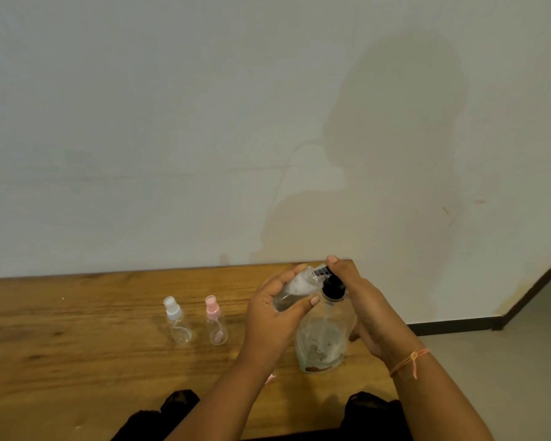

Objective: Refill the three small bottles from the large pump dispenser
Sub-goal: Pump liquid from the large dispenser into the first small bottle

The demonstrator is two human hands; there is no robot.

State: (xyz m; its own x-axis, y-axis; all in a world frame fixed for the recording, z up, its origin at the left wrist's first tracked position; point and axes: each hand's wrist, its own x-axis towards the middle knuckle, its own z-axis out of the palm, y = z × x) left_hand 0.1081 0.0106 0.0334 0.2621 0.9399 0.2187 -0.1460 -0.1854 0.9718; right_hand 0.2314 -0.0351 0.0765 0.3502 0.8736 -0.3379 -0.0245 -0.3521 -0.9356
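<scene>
Clear bottle [295, 286], clasped tilted in our left grip [272, 316], sits at the pump dispenser [322, 338] our right grip [363, 300] wraps: filling step, we judge; next, press steadily.

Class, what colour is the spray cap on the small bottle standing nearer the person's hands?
The spray cap is pink, clearest in the head view.

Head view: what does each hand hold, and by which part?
The left hand grips a small clear bottle round its body; the right hand holds the large pump dispenser at its pump head.
</scene>
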